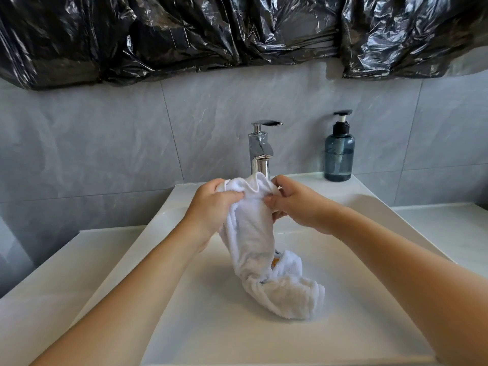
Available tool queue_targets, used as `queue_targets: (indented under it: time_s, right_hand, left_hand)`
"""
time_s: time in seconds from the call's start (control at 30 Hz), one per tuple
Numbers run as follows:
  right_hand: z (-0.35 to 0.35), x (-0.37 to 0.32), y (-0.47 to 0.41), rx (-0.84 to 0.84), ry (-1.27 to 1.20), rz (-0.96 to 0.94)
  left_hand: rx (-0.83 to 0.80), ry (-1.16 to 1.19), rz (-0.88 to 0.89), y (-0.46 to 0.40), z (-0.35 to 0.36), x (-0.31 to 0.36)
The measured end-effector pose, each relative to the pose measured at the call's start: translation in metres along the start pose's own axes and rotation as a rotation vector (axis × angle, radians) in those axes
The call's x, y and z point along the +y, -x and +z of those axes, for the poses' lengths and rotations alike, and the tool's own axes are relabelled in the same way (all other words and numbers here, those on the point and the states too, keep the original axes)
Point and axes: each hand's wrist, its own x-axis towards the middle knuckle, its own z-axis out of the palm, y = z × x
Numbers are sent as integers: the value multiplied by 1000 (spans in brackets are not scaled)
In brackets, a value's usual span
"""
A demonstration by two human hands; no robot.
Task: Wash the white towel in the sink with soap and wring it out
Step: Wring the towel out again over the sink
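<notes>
black plastic sheeting (237,35) crumpled along the wall, well above the hands. grey marbled tiles (105,143) below it. small orange patch (275,262) under the hands, identity unclear.

Bathroom, white sink (369,207), chrome faucet (260,149), tiled wall (105,143)
</notes>
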Motion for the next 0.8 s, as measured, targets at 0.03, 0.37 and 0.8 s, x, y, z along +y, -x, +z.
queue_targets:
  time_s: [0.03,0.37,0.8]
  right_hand:
    - [-1,-1,0,28,17,-7]
    - [-6,-9,-3,304,126,-182]
    - [-15,5,-5,88,-113,-83]
  left_hand:
    - [-1,-48,6,-1,0,-1]
    - [-161,-106,-24,5,-4,0]
    - [35,-110,30,-5,-8,-3]
